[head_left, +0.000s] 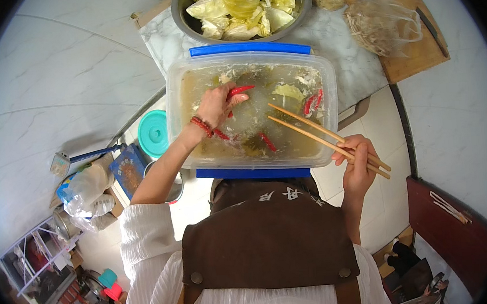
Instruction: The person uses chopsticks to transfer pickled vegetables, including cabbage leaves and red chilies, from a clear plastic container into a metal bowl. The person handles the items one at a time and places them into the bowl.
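Note:
Before me is a clear plastic tub (330, 102) with blue clip flaps, holding cloudy liquid. My left hand (215, 106), with a red beaded bracelet at the wrist, is over the liquid, gripping a red chili pepper (242, 90). Another bit of red shows below the fingers. Wooden chopsticks (306, 134) rest in my right hand (358, 160) at the tub's right rim, their tips apart above the liquid. Red chilies (268, 142) lie in the tub near the front and right side. A pale leaf piece (289, 92) floats toward the back right.
Behind the tub stands a metal basin (178, 20) of cabbage leaves (242, 4). A cutting board (412, 63) at right bears a knife (432, 32) and a plastic bag (381, 25). A teal lid (154, 134) is at left. Part of another person (411, 263) shows lower right.

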{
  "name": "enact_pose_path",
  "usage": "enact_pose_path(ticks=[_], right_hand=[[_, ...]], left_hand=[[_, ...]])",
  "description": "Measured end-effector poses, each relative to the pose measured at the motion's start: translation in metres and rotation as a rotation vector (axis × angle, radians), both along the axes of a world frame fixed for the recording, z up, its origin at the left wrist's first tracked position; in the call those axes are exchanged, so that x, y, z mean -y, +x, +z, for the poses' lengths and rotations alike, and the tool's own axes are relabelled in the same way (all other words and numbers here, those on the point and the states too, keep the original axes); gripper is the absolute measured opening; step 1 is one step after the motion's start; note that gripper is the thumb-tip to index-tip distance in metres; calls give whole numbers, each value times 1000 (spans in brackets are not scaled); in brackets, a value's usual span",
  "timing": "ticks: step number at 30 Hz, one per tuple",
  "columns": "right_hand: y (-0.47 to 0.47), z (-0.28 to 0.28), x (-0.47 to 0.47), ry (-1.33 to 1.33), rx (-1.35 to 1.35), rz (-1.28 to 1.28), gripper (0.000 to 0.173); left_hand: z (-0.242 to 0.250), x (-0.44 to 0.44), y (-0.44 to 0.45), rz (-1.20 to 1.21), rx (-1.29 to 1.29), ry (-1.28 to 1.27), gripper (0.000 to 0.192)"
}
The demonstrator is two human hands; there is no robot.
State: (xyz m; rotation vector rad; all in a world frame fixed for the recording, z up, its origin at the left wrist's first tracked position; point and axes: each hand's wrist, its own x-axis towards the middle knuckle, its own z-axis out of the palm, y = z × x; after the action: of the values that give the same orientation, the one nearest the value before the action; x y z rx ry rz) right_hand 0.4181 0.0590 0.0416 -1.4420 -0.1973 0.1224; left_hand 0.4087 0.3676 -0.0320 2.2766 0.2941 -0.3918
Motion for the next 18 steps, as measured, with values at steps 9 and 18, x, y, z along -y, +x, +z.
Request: enact_pose_path(ticks=[9,18], right_hand=[[-5,6,-24,38,-31,199,29],[-4,3,-27,-7,-55,205,27]], left_hand=[[17,-2,-22,426,-278,-1215,32],[33,2,-28,270,-280,-1287,27]])
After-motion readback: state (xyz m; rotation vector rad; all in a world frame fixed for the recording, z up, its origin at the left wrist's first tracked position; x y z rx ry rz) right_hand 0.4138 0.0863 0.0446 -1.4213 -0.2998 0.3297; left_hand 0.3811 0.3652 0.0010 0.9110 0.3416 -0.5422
